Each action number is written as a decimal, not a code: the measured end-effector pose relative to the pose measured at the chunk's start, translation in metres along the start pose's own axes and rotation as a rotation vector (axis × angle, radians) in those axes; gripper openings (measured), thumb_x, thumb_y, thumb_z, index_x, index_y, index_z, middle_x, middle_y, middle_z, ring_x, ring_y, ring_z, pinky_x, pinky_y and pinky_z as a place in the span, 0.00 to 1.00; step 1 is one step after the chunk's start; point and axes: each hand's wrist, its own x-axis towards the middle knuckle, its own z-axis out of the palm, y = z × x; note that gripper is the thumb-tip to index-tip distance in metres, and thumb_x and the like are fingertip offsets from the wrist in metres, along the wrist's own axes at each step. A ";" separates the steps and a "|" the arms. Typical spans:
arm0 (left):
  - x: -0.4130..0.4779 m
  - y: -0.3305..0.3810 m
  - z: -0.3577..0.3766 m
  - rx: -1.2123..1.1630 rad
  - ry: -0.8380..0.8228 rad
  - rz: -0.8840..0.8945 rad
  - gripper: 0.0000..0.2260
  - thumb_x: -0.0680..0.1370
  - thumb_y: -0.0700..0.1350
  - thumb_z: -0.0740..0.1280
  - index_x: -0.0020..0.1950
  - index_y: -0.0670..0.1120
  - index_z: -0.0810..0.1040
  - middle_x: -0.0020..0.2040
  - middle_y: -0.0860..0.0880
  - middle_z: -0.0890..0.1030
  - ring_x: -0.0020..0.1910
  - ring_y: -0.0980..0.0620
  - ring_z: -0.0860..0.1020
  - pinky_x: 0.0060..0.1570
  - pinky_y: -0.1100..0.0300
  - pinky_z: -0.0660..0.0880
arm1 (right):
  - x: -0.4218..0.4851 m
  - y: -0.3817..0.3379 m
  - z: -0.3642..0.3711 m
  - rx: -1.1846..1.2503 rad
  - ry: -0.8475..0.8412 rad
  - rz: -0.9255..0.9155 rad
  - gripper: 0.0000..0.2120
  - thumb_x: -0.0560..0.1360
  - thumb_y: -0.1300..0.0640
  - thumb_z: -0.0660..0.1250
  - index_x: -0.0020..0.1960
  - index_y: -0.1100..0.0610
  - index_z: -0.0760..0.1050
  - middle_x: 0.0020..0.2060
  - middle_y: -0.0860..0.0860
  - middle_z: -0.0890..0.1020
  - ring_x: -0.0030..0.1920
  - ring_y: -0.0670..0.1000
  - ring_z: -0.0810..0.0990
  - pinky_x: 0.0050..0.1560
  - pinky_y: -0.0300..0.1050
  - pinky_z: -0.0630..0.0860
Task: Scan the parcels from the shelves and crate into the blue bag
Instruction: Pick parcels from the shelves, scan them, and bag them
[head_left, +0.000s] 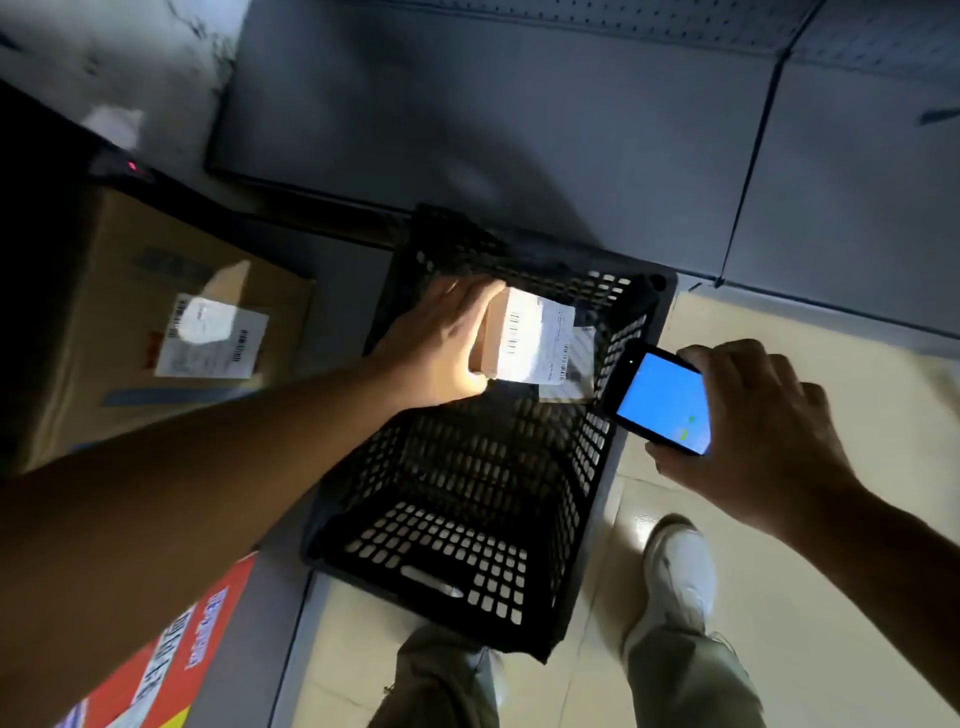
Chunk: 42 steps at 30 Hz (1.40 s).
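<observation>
My left hand (436, 343) grips a small brown parcel (524, 340) with a white barcode label, holding it over the far end of the black perforated crate (467, 519). Beneath it a second flat parcel (576, 374) lies in the crate. My right hand (763, 431) holds a scanner phone (662, 400) with a lit blue screen, just right of the crate's rim and close to the parcel's label. The blue bag is out of view.
A large cardboard box (156, 322) with a white label sits on the left. A red printed box (171, 660) lies at the bottom left. Grey shelf panels (519, 114) stand behind the crate. My legs and a white shoe (675, 566) are on the tiled floor.
</observation>
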 end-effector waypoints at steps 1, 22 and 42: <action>-0.008 -0.002 -0.012 -0.004 0.017 -0.003 0.46 0.62 0.47 0.81 0.77 0.46 0.64 0.73 0.48 0.70 0.71 0.44 0.67 0.67 0.46 0.73 | 0.000 -0.005 -0.006 -0.048 0.006 -0.026 0.44 0.60 0.38 0.77 0.69 0.56 0.68 0.58 0.57 0.75 0.54 0.61 0.75 0.50 0.57 0.75; -0.155 0.131 -0.346 -0.444 0.442 -0.544 0.46 0.60 0.58 0.82 0.75 0.54 0.67 0.68 0.53 0.76 0.68 0.49 0.75 0.62 0.43 0.78 | -0.100 -0.117 -0.323 0.288 0.237 -0.290 0.40 0.59 0.42 0.81 0.66 0.54 0.71 0.59 0.54 0.75 0.56 0.58 0.74 0.54 0.55 0.71; -0.438 0.373 -0.547 -0.391 1.288 -0.903 0.48 0.64 0.45 0.84 0.77 0.59 0.61 0.71 0.59 0.71 0.70 0.58 0.71 0.69 0.48 0.72 | -0.283 -0.237 -0.536 0.557 0.230 -0.881 0.41 0.61 0.35 0.78 0.68 0.39 0.62 0.59 0.38 0.67 0.57 0.43 0.72 0.51 0.39 0.73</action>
